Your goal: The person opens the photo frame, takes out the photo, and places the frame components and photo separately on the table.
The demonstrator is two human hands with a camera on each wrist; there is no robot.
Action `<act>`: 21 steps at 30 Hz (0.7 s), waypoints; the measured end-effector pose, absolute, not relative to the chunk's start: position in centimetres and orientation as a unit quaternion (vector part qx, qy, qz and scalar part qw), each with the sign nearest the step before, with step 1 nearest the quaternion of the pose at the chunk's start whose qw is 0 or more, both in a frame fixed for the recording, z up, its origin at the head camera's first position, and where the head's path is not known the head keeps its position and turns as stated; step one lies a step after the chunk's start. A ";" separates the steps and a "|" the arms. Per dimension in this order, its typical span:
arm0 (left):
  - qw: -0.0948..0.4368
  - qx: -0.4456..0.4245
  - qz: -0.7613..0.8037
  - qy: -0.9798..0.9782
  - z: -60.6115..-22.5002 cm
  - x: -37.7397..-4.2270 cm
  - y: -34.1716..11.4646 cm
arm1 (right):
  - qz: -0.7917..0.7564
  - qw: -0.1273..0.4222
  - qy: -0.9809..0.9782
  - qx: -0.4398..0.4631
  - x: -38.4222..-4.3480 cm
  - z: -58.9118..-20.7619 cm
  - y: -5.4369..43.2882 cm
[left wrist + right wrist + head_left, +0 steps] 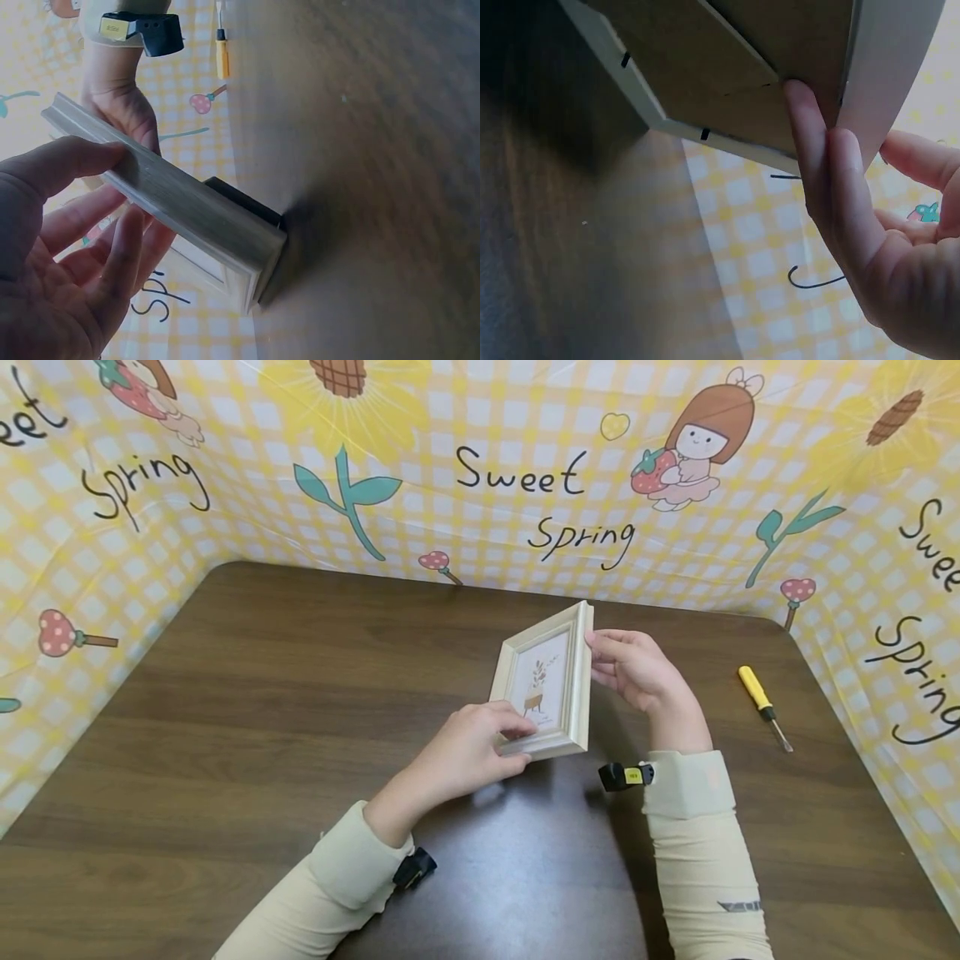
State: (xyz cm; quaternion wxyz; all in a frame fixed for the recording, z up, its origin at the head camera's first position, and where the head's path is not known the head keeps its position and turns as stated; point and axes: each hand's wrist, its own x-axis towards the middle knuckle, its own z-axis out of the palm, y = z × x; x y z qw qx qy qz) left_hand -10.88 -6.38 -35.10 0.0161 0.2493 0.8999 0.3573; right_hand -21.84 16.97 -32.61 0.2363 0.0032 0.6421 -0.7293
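Between both hands, a cream picture frame (579, 693) is tilted up above the table, its print of a potted plant (542, 681) facing left. My left hand (467, 747) grips the near left corner, thumb along the bottom edge and fingers over the front. At the right edge, my right hand (637, 670) holds the frame near its top. From the right wrist view, two fingers of that hand (900, 262) press the brown backing board (697, 67), beside a stand flap. Small black tabs (705, 134) line the back's rim.
A yellow-handled screwdriver (756, 692) lies on the dark wooden table (262, 693), right of the right hand. A yellow checked cloth (480, 410) with printed flowers and lettering rises along the table's back and sides.
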 end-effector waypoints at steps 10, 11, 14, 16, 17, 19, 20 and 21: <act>0.027 0.266 0.279 0.922 -35.2 -10.4 -5.8 | -0.730 0.269 0.628 -0.011 -21.9 -34.2 17.4; 0.026 0.268 0.271 0.924 -35.3 -10.3 -5.7 | -0.730 0.271 0.628 -0.010 -21.9 -34.3 17.4; 0.023 0.275 0.245 0.929 -35.2 -10.2 -5.5 | -0.728 0.274 0.629 -0.011 -21.9 -34.8 17.4; 0.018 0.283 0.228 0.932 -35.3 -10.2 -5.4 | -0.724 0.275 0.633 -0.010 -22.0 -35.1 17.5; 0.015 0.286 0.221 0.932 -35.4 -10.2 -5.3 | -0.721 0.277 0.635 -0.009 -22.0 -35.3 17.6; 0.011 0.294 0.211 0.932 -35.5 -10.2 -5.2 | -0.714 0.280 0.642 -0.010 -22.0 -35.6 17.6; 0.009 0.296 0.207 0.932 -35.6 -10.2 -5.1 | -0.710 0.283 0.645 -0.011 -22.0 -35.8 17.7; 0.007 0.298 0.205 0.932 -35.6 -10.3 -5.0 | -0.705 0.286 0.649 -0.014 -22.0 -36.0 17.8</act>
